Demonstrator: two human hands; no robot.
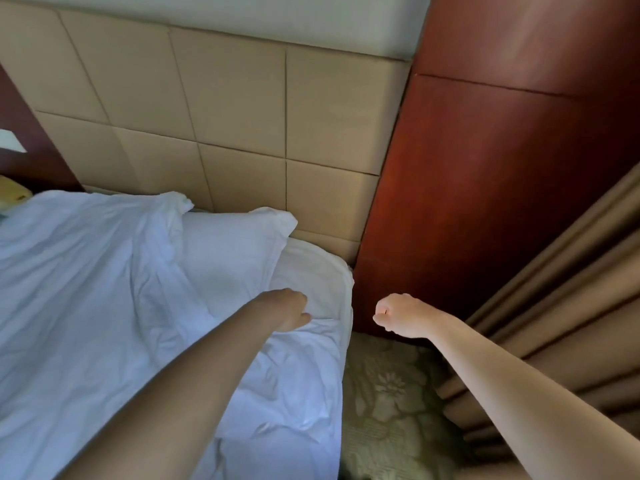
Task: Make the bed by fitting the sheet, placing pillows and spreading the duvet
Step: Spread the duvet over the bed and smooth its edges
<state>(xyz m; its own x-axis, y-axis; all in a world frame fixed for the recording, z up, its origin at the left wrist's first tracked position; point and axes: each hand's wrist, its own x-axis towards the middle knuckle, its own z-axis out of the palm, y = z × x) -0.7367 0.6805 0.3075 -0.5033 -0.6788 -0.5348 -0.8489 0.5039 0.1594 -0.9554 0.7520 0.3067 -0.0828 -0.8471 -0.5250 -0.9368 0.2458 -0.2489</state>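
Left hand (287, 310): nearest, with its forearm reaching in from 7 o'clock; fingers curled down into a fold at the duvet's edge, thumb against the cloth.
Right hand (398, 315): comes in from 4 o'clock, balled into a fist with nothing in it, above the floor just off the bed's side.
Duvet (104, 289): white and creased, spread over the bed from the centre out to 9 o'clock and down to 6; its top edge lies partly over the pillow.
Pillow (235, 244): white, at 12 o'clock of the left hand, one corner against the headboard.
Sheet (322, 271): white, covers the bed's bare corner at 3 o'clock of the pillow.
Headboard (225, 116): beige padded squares, from 10 to 12 o'clock.
Wood panel (485, 168): reddish-brown, upright at 1 to 2 o'clock.
Curtain (571, 289): tan folds at 3 to 4 o'clock.
Carpet (391, 393): green, flowered, at 5 o'clock between bed and curtain.
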